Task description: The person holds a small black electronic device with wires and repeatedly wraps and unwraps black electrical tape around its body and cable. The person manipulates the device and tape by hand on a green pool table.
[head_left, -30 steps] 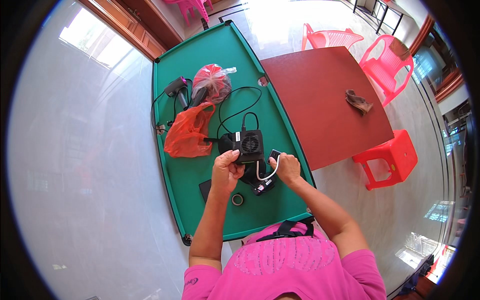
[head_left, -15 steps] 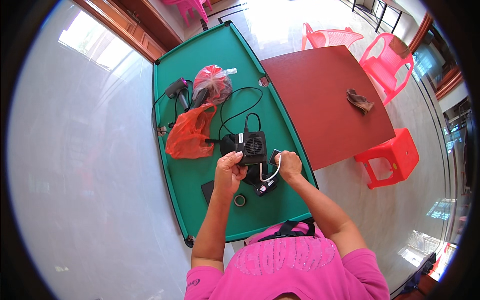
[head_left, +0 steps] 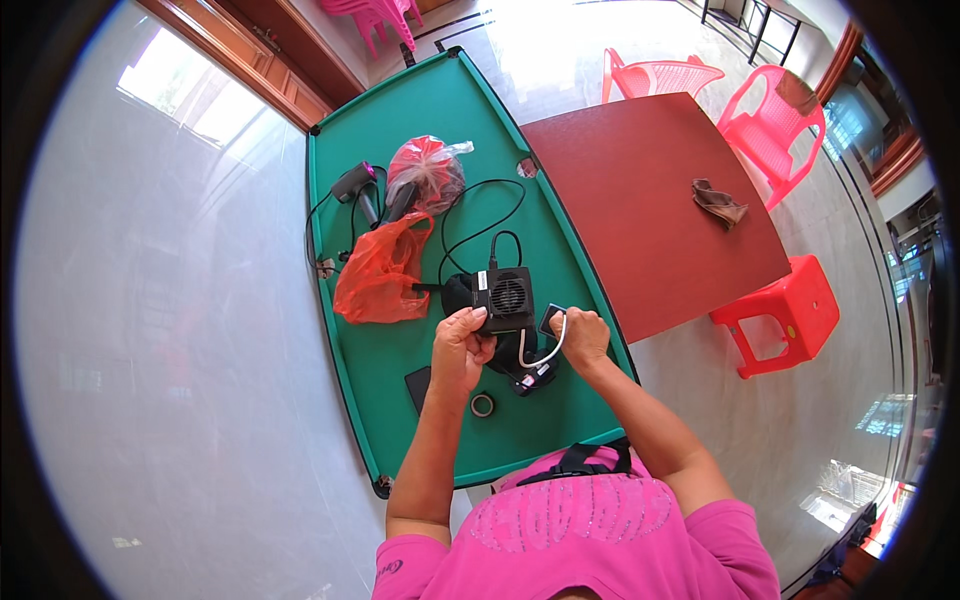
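My left hand [head_left: 462,350] is closed, pinching the near left corner of a black box with a round fan grille [head_left: 509,293]. My right hand [head_left: 586,342] grips a small flat dark device [head_left: 550,318], partly hidden by the fingers. A short white cable [head_left: 545,361] loops between the underside of the box and my right hand. Below the box lies a dark strapped item [head_left: 535,378] with a small label, mostly covered. A black cord [head_left: 508,234] plugs into the far side of the box.
The green pool table [head_left: 400,350] carries a roll of tape [head_left: 482,405], a dark flat case [head_left: 417,388], a red bag [head_left: 385,275], a clear bag with red contents [head_left: 428,170] and a hair dryer [head_left: 354,183]. A brown table [head_left: 650,220] adjoins it; a red stool [head_left: 785,320] stands at right.
The whole view has shifted very slightly. Both hands keep their grips, and the box and small device stay in nearly the same place.
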`<state>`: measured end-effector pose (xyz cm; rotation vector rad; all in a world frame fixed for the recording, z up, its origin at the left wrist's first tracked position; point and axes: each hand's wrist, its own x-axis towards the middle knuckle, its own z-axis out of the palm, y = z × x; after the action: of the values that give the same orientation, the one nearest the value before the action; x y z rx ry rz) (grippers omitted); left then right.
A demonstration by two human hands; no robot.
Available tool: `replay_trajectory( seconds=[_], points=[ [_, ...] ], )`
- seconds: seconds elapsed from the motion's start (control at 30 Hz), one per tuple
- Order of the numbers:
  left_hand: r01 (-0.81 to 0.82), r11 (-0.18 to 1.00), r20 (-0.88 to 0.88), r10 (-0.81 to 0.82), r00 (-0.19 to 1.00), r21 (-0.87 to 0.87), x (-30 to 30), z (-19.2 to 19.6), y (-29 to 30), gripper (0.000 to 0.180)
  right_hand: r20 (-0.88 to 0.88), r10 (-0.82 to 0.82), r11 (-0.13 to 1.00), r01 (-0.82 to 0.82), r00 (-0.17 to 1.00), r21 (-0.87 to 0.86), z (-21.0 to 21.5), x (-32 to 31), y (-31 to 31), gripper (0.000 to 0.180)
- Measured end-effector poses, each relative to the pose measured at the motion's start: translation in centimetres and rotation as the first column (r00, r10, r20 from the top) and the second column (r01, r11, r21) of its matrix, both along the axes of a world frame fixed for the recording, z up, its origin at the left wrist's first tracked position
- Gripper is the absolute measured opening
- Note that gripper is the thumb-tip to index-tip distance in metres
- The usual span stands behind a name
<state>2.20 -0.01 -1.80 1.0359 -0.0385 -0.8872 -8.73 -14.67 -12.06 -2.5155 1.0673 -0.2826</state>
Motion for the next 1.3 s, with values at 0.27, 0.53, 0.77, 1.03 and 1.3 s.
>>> replay_trajectory(
  seconds=[0.27, 0.53, 0.77, 1.03, 1.3],
  points=[
    [-0.036, 0.999, -0.108, 0.034, 0.994, -0.01, -0.1, -0.3, -0.2, 0.016, 0.109, 0.09, 0.995, -0.084, 0.99, -0.057, -0.5, -1.2, -0.4, 0.03],
    [-0.066, 0.997, -0.208, 0.056, 0.977, -0.043, 0.2, -0.4, 0.0, 0.017, 0.203, 0.132, 0.988, -0.145, 0.97, 0.048, 0.2, -3.6, -0.5, 0.031],
    [-0.073, 0.996, -0.245, 0.06, 0.968, -0.043, 0.0, -0.1, 0.0, 0.017, 0.277, 0.072, 0.991, -0.099, 0.958, 0.088, -0.7, -5.3, -0.3, 0.021],
    [-0.048, 0.996, -0.271, 0.025, 0.962, -0.077, 0.1, 0.1, 0.0, 0.017, 0.46, -0.026, 0.951, -0.12, 0.888, 0.285, -1.4, -6.2, 0.3, 0.009],
    [-0.032, 0.997, -0.287, 0.011, 0.958, -0.069, -0.5, 0.1, -0.1, 0.023, 0.589, -0.251, 0.689, -0.286, 0.768, 0.666, 2.7, -3.0, -1.8, 0.025]
  ],
)
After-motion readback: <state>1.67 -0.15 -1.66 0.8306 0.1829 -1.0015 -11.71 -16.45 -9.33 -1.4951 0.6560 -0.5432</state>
